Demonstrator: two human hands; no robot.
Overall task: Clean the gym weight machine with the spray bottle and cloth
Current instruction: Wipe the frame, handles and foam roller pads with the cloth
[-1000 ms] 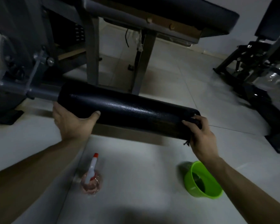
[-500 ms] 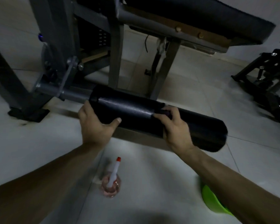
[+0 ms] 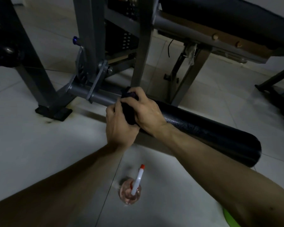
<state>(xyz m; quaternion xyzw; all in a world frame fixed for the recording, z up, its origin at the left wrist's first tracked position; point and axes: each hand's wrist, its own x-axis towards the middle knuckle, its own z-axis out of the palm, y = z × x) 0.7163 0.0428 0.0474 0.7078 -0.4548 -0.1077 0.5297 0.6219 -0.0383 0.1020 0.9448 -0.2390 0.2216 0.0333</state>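
Just beyond the left hand's knuckles, the grey steel bar (image 3: 97, 96) of the weight machine runs out from the pivot and disappears into the padding. The left hand (image 3: 120, 123) is curled round the inner end of the foam roller pad (image 3: 211, 133), thumb on the near side. Whether its fingertips also catch the cloth cannot be told in this dim light.

Pressed against that hand's fingers is the dark cloth (image 3: 129, 112), bunched where bar meets pad. It looks soft and limp, light enough to wad up; it should be held in a full fist so that no loose end trails.

Below both wrists, standing apart on the tiled floor (image 3: 31, 145), is the spray bottle (image 3: 133, 189), with a clear body and a white neck with a red tip. It probably weighs little and could tip if knocked; the neck is the place to take it.

The right hand (image 3: 146, 110) closes over the cloth from above and clamps it onto the roller. From under its palm the pad stretches away past the forearm. The pad's skin appears slick and slightly glossy over a yielding core, so a wrapped grip suits it better than a pinch. By the right elbow a green bowl (image 3: 229, 218) just peeks into view.
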